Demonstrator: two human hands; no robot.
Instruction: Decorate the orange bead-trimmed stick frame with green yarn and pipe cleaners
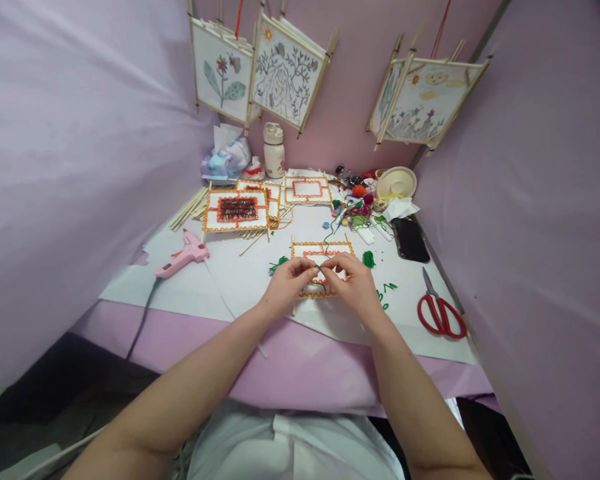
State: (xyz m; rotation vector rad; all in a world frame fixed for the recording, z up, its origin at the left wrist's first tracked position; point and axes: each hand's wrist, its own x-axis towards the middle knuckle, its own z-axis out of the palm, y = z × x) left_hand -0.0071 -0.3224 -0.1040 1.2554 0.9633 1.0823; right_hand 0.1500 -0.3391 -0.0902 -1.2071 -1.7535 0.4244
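Your left hand [289,283] and right hand [351,283] meet over an orange-trimmed frame [322,251] at the table's near edge, fingertips pinching a green strand [321,268] between them; red scissors [439,309] lie well right.

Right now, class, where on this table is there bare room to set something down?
Bare paper lies between the glue gun and the left hand, and between the right hand and the scissors. The back, by the bowl, is crowded.
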